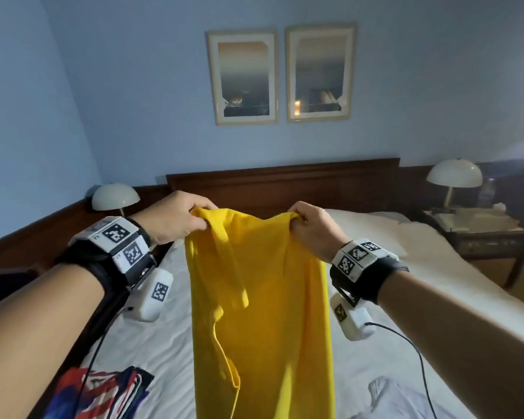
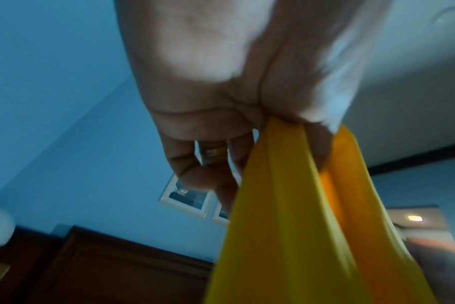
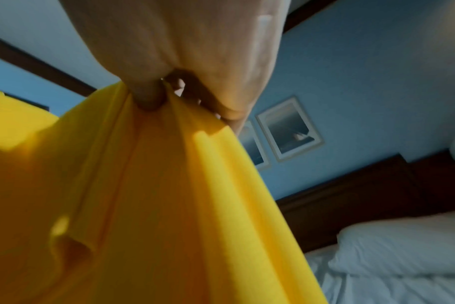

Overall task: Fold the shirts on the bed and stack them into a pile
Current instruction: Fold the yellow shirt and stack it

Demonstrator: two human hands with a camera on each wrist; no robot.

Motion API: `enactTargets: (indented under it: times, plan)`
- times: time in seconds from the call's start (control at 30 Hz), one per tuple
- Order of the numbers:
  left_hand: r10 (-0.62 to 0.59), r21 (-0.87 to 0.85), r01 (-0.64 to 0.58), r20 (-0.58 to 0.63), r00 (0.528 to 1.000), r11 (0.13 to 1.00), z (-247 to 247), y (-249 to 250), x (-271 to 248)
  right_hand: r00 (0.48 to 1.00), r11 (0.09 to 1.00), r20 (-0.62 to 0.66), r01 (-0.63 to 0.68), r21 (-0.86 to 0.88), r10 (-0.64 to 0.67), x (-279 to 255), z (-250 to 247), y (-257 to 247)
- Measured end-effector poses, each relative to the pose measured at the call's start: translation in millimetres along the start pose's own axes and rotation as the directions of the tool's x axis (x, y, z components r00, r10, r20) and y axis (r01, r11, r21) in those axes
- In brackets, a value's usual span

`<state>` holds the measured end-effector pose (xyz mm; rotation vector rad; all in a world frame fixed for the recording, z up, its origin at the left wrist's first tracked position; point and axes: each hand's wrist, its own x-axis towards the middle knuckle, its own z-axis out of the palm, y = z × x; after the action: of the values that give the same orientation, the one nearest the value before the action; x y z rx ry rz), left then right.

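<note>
A plain yellow shirt hangs unfolded in the air above the white bed, gathered at its two top corners and draping down in long folds. A red, white and blue patterned shirt lies crumpled on the bed's near left, and a pale shirt lies rumpled near right.

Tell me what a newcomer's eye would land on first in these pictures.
The bright yellow shirt, held up in mid-air over the bed at the centre of the head view; the left hand and right hand each grip a top corner. Next come the two framed pictures on the blue wall above the headboard, and a red, white and blue garment lying at the bed's near left.
</note>
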<state>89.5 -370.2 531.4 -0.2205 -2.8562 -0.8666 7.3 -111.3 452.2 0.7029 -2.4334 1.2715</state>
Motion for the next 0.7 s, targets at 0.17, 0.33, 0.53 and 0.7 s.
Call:
enactTargets:
  times: [0.17, 0.33, 0.53, 0.7]
  plan:
    - [0.039, -0.034, -0.029, 0.342, 0.939, 0.999, 16, 3, 7, 0.992, 0.964, 0.054, 0.128, -0.231, -0.118, 2, -2, -22]
    - [0.142, -0.107, -0.122, 0.211, 0.967, 0.987, 63, 14, 20, 0.989, 0.912, 0.089, 0.141, -0.386, -0.115, 8, -6, -42]
    - [0.2, -0.151, -0.21, -0.079, 0.977, 0.966, 74, 21, 37, 0.99, 0.932, 0.132, 0.09, -0.35, -0.046, 4, -24, -35]
    - [0.211, -0.168, -0.24, -0.17, 0.963, 0.956, 67, 31, 40, 0.96, 0.948, 0.268, 0.01, -0.317, 0.079, -19, -13, 8]
